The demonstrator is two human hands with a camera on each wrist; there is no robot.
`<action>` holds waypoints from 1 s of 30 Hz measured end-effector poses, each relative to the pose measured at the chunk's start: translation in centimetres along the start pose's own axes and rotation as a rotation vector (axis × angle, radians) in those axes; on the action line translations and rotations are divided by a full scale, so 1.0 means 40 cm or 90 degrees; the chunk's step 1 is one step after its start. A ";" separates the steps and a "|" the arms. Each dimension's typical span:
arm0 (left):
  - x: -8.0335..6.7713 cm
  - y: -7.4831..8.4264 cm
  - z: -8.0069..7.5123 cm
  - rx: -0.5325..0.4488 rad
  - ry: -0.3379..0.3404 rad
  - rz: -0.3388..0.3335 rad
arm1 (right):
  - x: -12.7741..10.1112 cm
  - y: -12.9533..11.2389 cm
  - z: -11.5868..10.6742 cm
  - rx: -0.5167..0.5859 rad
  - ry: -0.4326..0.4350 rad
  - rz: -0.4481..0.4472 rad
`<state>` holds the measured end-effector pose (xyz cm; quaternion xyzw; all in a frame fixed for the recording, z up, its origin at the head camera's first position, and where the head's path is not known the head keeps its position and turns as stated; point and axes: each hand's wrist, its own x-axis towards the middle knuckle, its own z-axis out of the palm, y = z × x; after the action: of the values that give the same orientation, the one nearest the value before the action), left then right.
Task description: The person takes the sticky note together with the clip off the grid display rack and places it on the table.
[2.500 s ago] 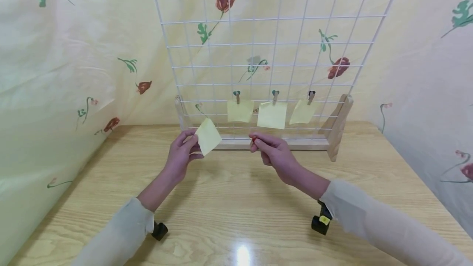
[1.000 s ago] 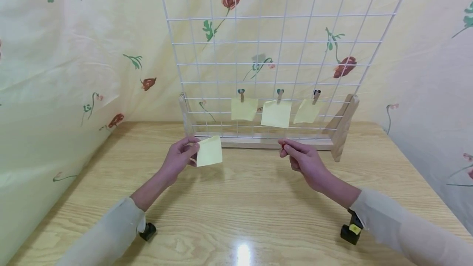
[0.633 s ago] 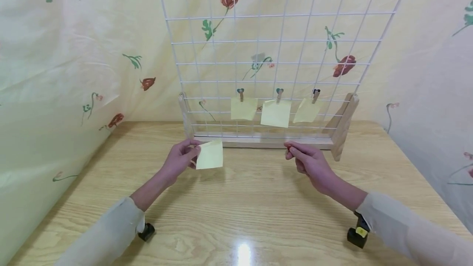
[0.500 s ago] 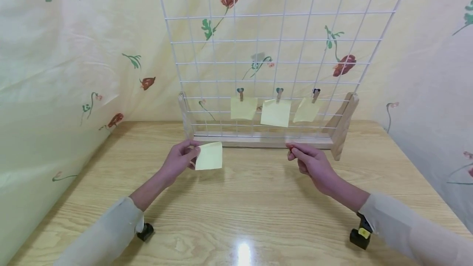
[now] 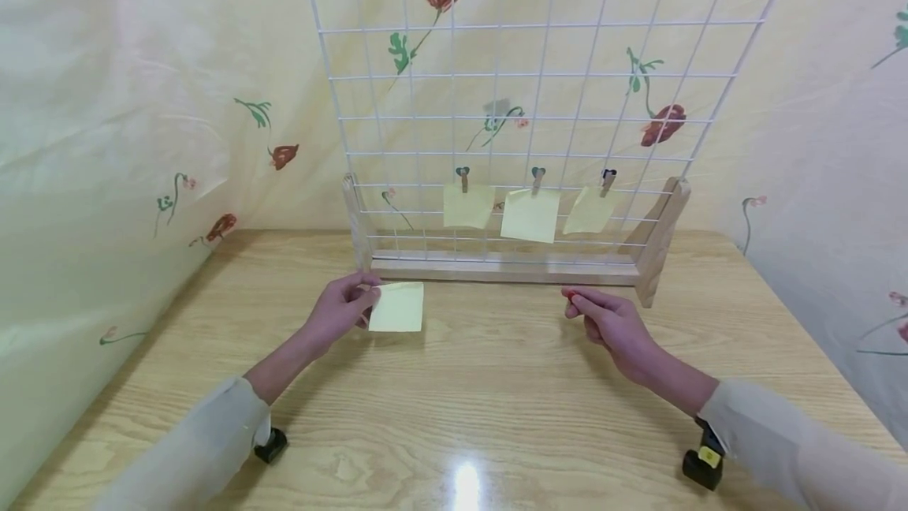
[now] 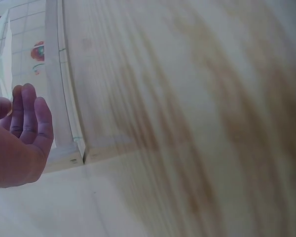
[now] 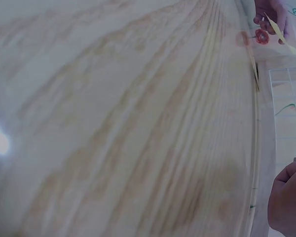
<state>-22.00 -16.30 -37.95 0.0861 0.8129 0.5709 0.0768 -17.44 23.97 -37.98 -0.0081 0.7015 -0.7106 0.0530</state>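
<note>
Yellow note (image 5: 397,307) pinched in your left hand (image 5: 342,311), low over table (image 5: 454,408). Your right hand (image 5: 613,323) pinches small red clip (image 5: 571,294).

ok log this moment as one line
left hand: pinches yellow note low over table | right hand: pinches small red clip | grid rack: three notes clipped

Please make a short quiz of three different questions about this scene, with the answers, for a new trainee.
1. True or false: four yellow notes hang clipped on the wire grid.
2. What does the left hand pinch?
3. The small red thing is: A) on the table, B) in the right hand, C) on the grid.

Key: 1. False, three notes hang there. 2. A loose yellow note, low over the table. 3. B.
</note>
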 end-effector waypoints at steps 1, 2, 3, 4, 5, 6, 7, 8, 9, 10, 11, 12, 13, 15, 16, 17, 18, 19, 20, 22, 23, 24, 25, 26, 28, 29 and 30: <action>-0.001 0.000 0.000 0.004 -0.001 0.002 | -0.001 0.001 -0.002 -0.001 -0.001 0.002; -0.002 -0.001 -0.001 0.008 -0.001 0.002 | -0.002 0.002 -0.004 -0.003 -0.002 0.003; -0.003 -0.002 -0.001 0.012 -0.001 0.002 | -0.003 0.003 -0.006 -0.004 -0.002 0.006; -0.004 -0.003 -0.001 0.018 0.000 0.000 | -0.003 0.004 -0.008 -0.007 -0.001 0.009; -0.006 -0.003 -0.002 0.024 0.001 -0.002 | -0.003 0.005 -0.011 -0.010 0.000 0.015; -0.006 -0.007 -0.003 0.027 0.002 0.000 | -0.003 0.007 -0.013 -0.015 0.001 0.021; -0.001 -0.019 -0.004 0.030 0.004 0.001 | -0.003 0.008 -0.016 -0.021 0.002 0.028; -0.001 -0.021 -0.006 0.034 0.003 0.002 | -0.003 0.008 -0.018 -0.033 0.003 0.037; -0.002 -0.022 -0.006 0.038 0.002 0.003 | -0.003 0.009 -0.021 -0.044 0.004 0.047; -0.002 -0.024 -0.007 0.041 0.001 0.004 | -0.003 0.010 -0.023 -0.055 0.005 0.056; -0.001 -0.027 -0.008 0.044 0.001 0.004 | -0.003 0.011 -0.025 -0.068 0.006 0.065; -0.001 -0.031 -0.008 0.047 0.000 0.005 | -0.002 0.012 -0.028 -0.081 0.008 0.073; 0.000 -0.034 -0.008 0.051 -0.001 0.004 | -0.002 0.012 -0.030 -0.093 0.009 0.083; 0.001 -0.039 -0.007 0.059 -0.002 -0.003 | -0.001 0.015 -0.034 -0.110 0.013 0.096; 0.001 -0.041 -0.006 0.062 -0.004 -0.007 | -0.001 0.017 -0.036 -0.117 0.016 0.102; 0.002 -0.042 -0.005 0.066 -0.004 -0.011 | -0.001 0.019 -0.039 -0.123 0.018 0.108; 0.002 -0.044 -0.004 0.072 -0.006 -0.013 | 0.000 0.021 -0.040 -0.123 0.019 0.113; 0.002 -0.045 -0.003 0.077 -0.008 -0.017 | 0.000 0.023 -0.042 -0.123 0.021 0.117; 0.002 -0.046 -0.002 0.083 -0.010 -0.018 | 0.001 0.024 -0.044 -0.123 0.021 0.120; 0.003 -0.049 0.001 0.093 -0.016 -0.020 | 0.001 0.028 -0.048 -0.119 0.023 0.126; 0.003 -0.049 0.003 0.099 -0.019 -0.019 | 0.002 0.029 -0.050 -0.119 0.024 0.128; 0.003 -0.050 0.004 0.104 -0.022 -0.018 | 0.002 0.030 -0.051 -0.120 0.024 0.131; 0.003 -0.051 0.005 0.107 -0.024 -0.019 | 0.002 0.031 -0.053 -0.122 0.024 0.133; 0.003 -0.051 0.007 0.109 -0.025 -0.019 | 0.003 0.032 -0.055 -0.126 0.024 0.134; 0.003 -0.050 0.009 0.112 -0.025 -0.022 | 0.004 0.033 -0.057 -0.132 0.024 0.140; 0.002 -0.050 0.010 0.113 -0.024 -0.025 | 0.004 0.034 -0.058 -0.136 0.025 0.143; 0.002 -0.049 0.011 0.113 -0.021 -0.029 | 0.005 0.034 -0.058 -0.139 0.025 0.146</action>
<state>-22.09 -16.52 -39.96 0.0835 0.8608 0.4930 0.0954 -17.74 26.27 -39.38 0.0804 0.7716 -0.6197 0.1188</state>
